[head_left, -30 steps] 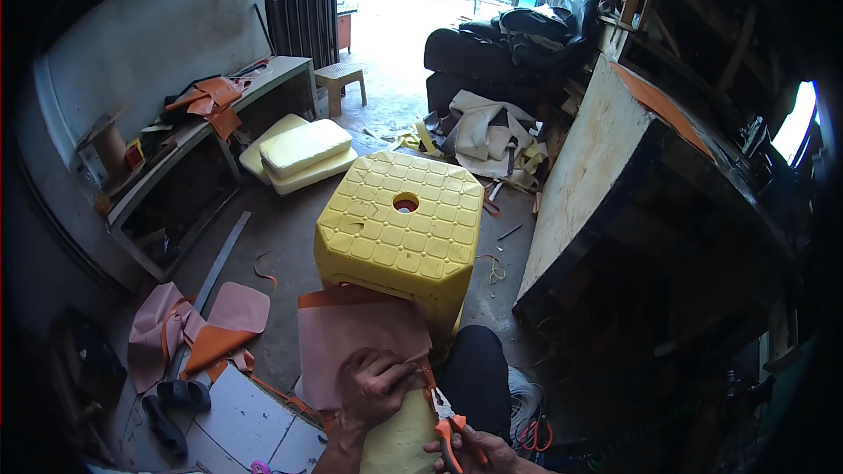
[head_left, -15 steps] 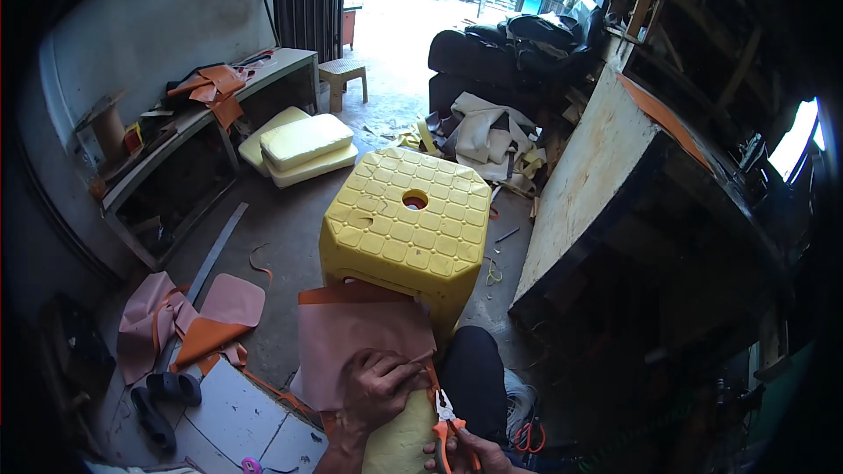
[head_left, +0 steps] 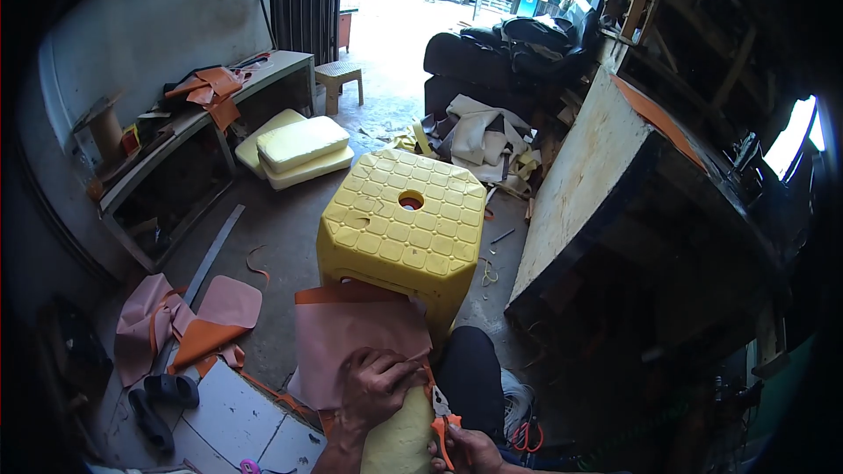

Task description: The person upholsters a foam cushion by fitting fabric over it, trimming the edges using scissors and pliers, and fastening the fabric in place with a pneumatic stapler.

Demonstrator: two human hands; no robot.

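My left hand (head_left: 376,386) is closed on the edge of a pink sheet of upholstery material (head_left: 356,329) with an orange face, folded over a yellow foam cushion (head_left: 395,434). My right hand (head_left: 476,451) grips a pair of pliers (head_left: 444,428) with orange handles. The jaws of the pliers lie against a narrow orange edge of the material, just right of my left fingers. Whether they bite on it, I cannot tell.
A yellow plastic stool (head_left: 404,211) stands in front of me. Foam blocks (head_left: 303,142) and material scraps (head_left: 483,136) lie beyond it. On the left are pink and orange pieces (head_left: 224,312) and dark sandals (head_left: 167,391). Red-handled scissors (head_left: 527,435) rest at right.
The handles of the pliers, spread half a second ago, look closer together in my right hand. My left hand stays on the material. The view has shifted slightly.
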